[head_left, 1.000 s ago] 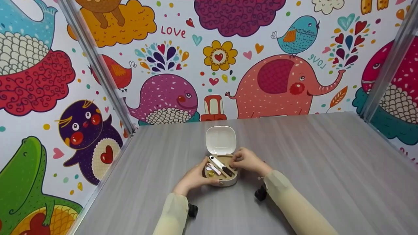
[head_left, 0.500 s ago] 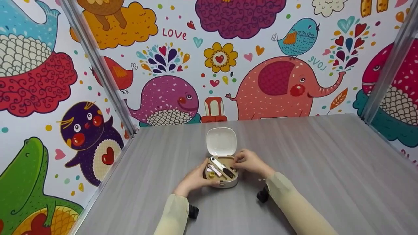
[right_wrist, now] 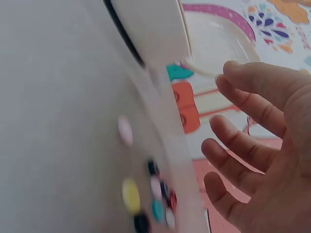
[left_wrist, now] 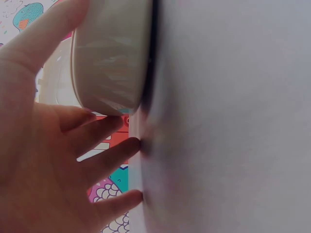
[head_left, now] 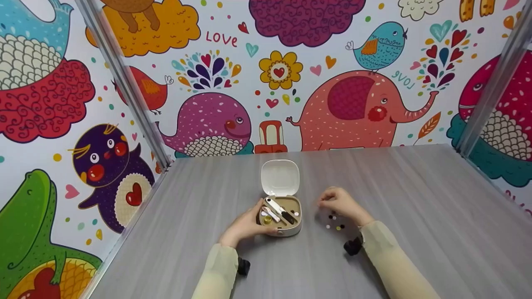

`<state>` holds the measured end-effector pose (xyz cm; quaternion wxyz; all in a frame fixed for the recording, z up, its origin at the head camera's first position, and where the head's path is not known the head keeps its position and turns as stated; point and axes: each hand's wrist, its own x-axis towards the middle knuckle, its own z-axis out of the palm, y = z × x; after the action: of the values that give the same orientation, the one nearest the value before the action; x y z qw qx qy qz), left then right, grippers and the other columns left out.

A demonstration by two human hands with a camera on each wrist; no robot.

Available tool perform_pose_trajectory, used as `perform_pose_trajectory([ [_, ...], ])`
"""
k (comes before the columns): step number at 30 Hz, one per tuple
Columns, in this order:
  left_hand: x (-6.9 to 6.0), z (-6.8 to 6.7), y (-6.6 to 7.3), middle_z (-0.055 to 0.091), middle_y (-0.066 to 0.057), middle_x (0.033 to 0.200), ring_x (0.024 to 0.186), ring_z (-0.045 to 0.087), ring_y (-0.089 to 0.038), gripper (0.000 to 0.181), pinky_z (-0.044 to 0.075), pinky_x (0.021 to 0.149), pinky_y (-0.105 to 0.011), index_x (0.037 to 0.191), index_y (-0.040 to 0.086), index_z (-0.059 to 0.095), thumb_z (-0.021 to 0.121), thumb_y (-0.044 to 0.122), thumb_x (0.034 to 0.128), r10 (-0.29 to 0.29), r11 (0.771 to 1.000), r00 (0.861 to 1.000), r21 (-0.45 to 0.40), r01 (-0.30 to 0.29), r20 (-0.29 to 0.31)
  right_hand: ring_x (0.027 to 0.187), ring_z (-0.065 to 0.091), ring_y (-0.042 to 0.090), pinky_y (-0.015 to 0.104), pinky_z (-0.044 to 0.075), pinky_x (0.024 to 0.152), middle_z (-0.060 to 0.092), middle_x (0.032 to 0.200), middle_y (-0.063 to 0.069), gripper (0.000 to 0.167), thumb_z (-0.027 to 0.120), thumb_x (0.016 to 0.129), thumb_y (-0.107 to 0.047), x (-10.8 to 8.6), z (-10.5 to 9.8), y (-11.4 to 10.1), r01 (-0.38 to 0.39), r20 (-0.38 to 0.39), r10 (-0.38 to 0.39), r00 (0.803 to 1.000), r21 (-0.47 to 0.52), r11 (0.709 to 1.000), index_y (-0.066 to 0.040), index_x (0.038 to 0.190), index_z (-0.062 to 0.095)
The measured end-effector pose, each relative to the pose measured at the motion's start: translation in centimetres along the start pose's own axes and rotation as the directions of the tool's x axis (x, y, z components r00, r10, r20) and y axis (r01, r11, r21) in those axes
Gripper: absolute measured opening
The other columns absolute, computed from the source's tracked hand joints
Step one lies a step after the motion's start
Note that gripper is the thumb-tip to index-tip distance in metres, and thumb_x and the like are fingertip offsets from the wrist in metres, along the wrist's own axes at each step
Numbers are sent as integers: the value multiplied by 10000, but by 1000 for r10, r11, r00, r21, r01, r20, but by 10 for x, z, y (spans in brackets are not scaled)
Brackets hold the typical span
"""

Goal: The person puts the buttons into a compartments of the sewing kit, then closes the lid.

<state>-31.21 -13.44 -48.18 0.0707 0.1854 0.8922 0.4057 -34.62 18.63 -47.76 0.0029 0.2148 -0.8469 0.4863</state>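
In the head view a small white box (head_left: 286, 231) stands on the table, its lid (head_left: 280, 177) raised. My left hand (head_left: 245, 226) grips its left side, thumb at the front. Inside the tan tray lie a white-and-black slim tool (head_left: 279, 208), a pinkish-white piece (head_left: 271, 214) and a small gold round thing (head_left: 268, 219). A pale button (head_left: 296, 214) sits in the right compartment. My right hand (head_left: 343, 204) hovers right of the box, fingers loosely bent, nothing visible between them. Several buttons, including a yellow button (right_wrist: 130, 195), lie on the table below it.
The grey table (head_left: 399, 187) meets a wall (head_left: 316, 87) printed with cartoon animals behind, with similar panels at both sides. Metal posts (head_left: 124, 79) stand at the corners. The raised lid rises at the back of the box.
My right hand has left the box's right compartment and moved right. Buttons on the table under it have come into view. My left hand keeps its hold on the box.
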Motion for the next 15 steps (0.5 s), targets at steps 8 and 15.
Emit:
perform_pose_trajectory([
  [8, 0, 0, 1, 278, -255, 1526, 1362, 328, -402, 1125, 291, 1097, -512, 1526, -15, 195, 836, 435, 718, 7, 1000, 1000, -15, -7, -3, 720, 592, 125, 219, 474, 633, 707, 860, 161, 166, 672, 884, -62, -21, -29, 23, -101, 7, 101, 995, 15, 995, 88, 943, 713],
  [15, -1, 0, 2, 286, -271, 1516, 1356, 331, -415, 1131, 294, 1090, -529, 1529, -10, 188, 835, 442, 719, -11, 1000, 1000, -6, 11, 3, 747, 532, 135, 264, 455, 653, 703, 883, 97, 144, 710, 819, -22, -30, -36, 31, -179, -28, 178, 984, -35, 983, 79, 922, 720],
])
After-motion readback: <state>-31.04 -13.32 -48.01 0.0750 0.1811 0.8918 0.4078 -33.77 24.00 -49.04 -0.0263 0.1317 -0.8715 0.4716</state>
